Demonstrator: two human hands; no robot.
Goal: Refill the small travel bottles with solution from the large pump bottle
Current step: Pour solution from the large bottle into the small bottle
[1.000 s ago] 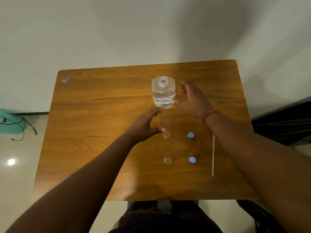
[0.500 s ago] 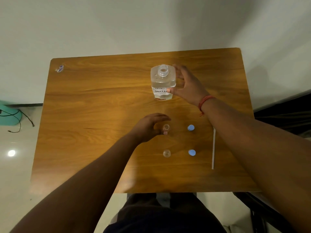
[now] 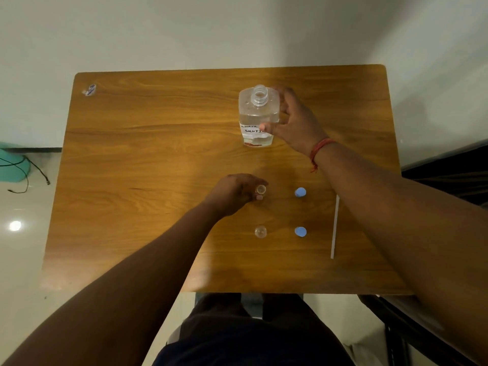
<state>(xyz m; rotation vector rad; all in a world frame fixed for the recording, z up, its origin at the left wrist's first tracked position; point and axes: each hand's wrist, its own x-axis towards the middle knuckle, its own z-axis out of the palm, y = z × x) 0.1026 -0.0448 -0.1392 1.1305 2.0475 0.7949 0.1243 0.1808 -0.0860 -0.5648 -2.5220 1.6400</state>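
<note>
- One large bottle stands upright toward the far side of the desk; it is clear, its neck is uncapped, and a white handwritten label sits on its front.
- The right hand grasps this large bottle from its right side, thumb across the label and the fingers curled round the back.
- Two small bottles, both uncapped: the farther small bottle is pinched by the left hand, thumb on its near side; the nearer small bottle stands alone on the desk, straight behind the first from the wearer's side.
- Two blue caps lie to the right of the small bottles, one per row: the far cap and the near cap, each well apart from its bottle.
- One thin white stick lies on the desk right of the caps, under the right forearm's line.
- One small wrapper or sticker sits at the far left corner of the desk.
- A red thread band circles the right wrist.
- On the floor at left lie a teal object and a black cable.
</note>
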